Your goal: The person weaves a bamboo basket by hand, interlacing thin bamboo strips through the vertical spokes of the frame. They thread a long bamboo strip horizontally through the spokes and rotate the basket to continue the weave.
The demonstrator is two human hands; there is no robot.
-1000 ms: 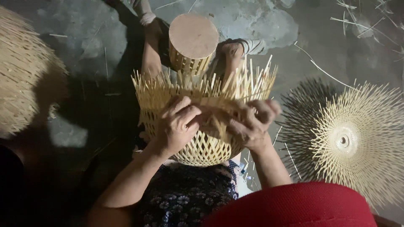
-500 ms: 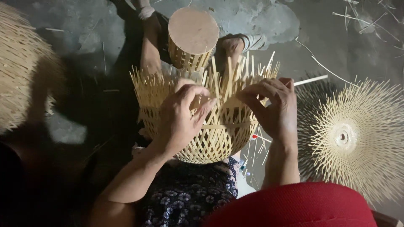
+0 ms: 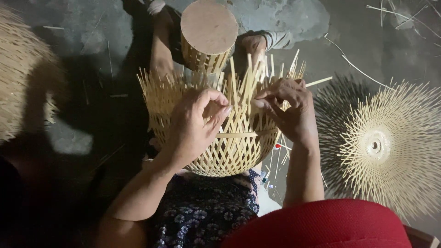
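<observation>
The half-woven bamboo basket (image 3: 229, 142) sits in your lap, just above the dark flowered cloth (image 3: 202, 213), its rounded lattice wall facing you and its loose strip ends standing up in a ragged fringe along the top. Your left hand (image 3: 195, 126) lies against the basket's upper wall with the fingers curled in and the thumb meeting them, pinching at the strips near the rim; whether a single strip is caught between them you cannot tell from here. Your right hand (image 3: 289, 110) is at the right side of the rim, fingertips drawn together and nipping the upright strips there, so both hands are closed on the weave rather than spread flat. A pale horizontal band runs across the lattice just below your hands. Beyond the basket, another person's hands (image 3: 255, 46) rest at a small woven cylinder with a flat round wooden top (image 3: 209, 27), which stands on the grey floor (image 3: 82, 41) just behind your fringe of strips. To your right, well apart from the basket, a flat sunburst of bamboo strips with a small round hub (image 3: 381, 144) lies on the floor. At the far left edge, part of a larger woven dome (image 3: 23, 73) shows. A red rounded surface (image 3: 321, 227) fills the bottom of the view.
</observation>
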